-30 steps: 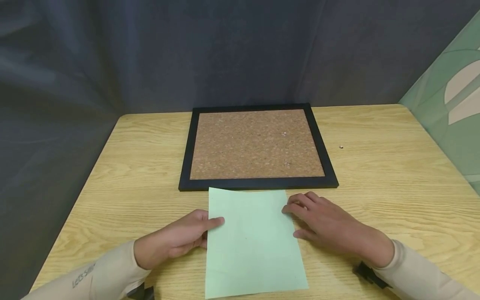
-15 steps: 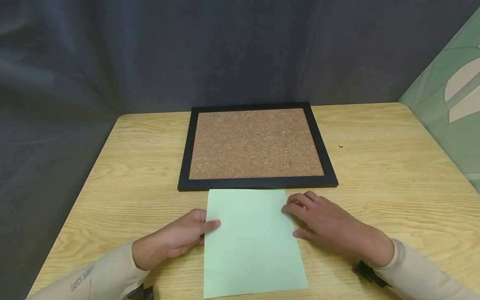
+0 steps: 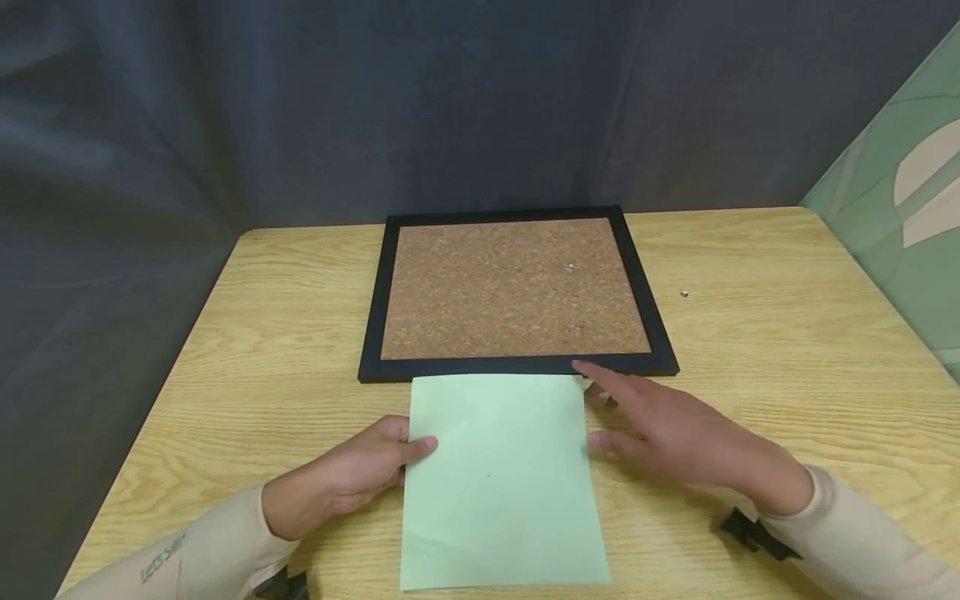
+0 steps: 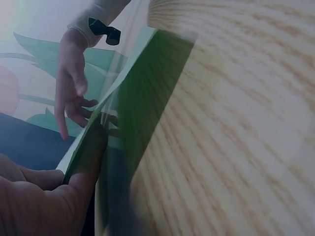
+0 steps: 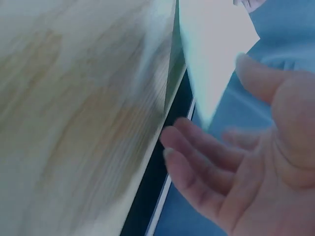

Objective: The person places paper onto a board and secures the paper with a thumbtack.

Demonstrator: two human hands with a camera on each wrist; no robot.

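Backdrop: dark grey cloth behind wooden table [image 3: 750,350]; green patterned panel far right.
Paper: pale green sheet [image 3: 501,475] at near centre of table, far edge touching corkboard frame.
Corkboard: black-framed cork board [image 3: 516,287] flat at far centre; small pin [image 3: 683,293] on table to its right.
L hand [image 3: 352,475]: pinches sheet's left edge, thumb on top.
R hand [image 3: 678,433]: fingers straight, spread wide, holding nothing, at sheet's far right corner, index tip by frame.
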